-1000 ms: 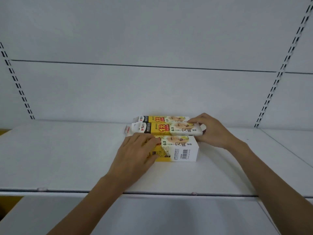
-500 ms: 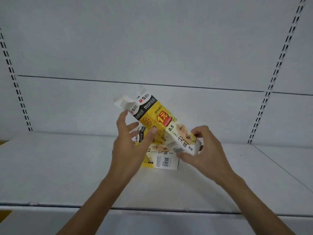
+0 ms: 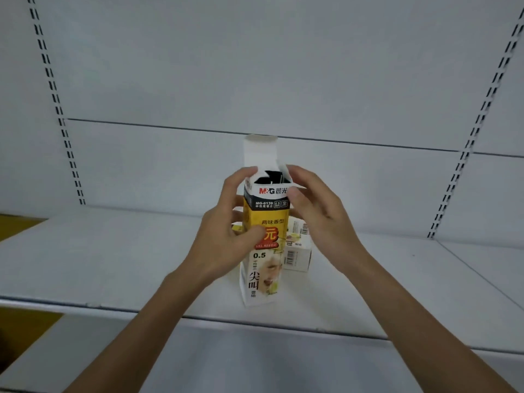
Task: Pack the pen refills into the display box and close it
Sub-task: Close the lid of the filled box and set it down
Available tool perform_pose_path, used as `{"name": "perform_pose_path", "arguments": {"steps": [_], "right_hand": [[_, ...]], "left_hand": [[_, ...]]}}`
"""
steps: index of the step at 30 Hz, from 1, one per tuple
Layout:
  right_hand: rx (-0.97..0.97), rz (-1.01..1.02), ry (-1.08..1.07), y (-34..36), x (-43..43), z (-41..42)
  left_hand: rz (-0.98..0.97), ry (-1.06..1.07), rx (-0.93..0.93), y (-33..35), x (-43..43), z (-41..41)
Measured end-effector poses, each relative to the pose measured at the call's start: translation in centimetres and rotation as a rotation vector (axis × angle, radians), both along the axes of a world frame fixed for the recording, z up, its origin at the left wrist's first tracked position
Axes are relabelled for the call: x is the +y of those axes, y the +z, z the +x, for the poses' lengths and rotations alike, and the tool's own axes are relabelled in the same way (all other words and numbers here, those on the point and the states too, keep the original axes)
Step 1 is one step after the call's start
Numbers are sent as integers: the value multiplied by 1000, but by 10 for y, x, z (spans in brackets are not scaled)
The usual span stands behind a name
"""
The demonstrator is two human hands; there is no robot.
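Head view: gripped the display box [image 3: 265, 251] upright between both hands, close together, one on each side. Wrapped the left hand [image 3: 224, 239] round the box's middle, thumb laid across the red price badge on the yellow front, forefinger reaching up to the top corner. Pinched the opposite top corner with the right hand [image 3: 320, 222], thumb on the front edge, fingers curled behind a small side flap. Found the top flap [image 3: 259, 150] standing straight up above the fingertips, mouth of the box open. Saw only something dark [image 3: 269, 178] inside that mouth (refills or shadow, could not tell). Could not tell whether the box's base touched the white shelf [image 3: 113, 265] below the wrists. Noted a second box [image 3: 296, 252] lying flat on that shelf under the right palm, just behind the held one.
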State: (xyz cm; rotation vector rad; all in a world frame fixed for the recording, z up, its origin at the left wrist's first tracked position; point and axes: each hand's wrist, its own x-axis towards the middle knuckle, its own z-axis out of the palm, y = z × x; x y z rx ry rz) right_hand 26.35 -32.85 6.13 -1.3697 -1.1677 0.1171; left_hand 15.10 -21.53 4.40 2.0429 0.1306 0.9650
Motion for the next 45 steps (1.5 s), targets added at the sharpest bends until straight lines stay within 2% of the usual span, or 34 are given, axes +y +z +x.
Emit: {"name": "perform_pose_path", "arguments": {"steps": [2,6,12,16,21,32,39,42,45], "right_hand": [[75,44,56,4,3,-4],[90,61,56,9,8,-7],[-46,83,-28,18,8,-3],[-36,173,13,25,5,-1],[-181,44,74,35,1,1],[-279,28,14,33,6,6],[-294,-6,43,16,4,8],[-233,-23,25,-2,-3,6],[-99,-79,-70,-32,-11,-3]], "left_hand": [[21,-13,22,2,0,-1],[-4,-9,-2,4,3,1],[-95,-108,3,2,5,3],[-151,-111,19,-17,-1,7],[-184,-83,48,-27,-2,9],[-163,-65,44,-27,3,11],[-25,-20,-82,-11,3,9],[53,24,-149,-7,1,10],[72,170,-239,-9,2,11]]}}
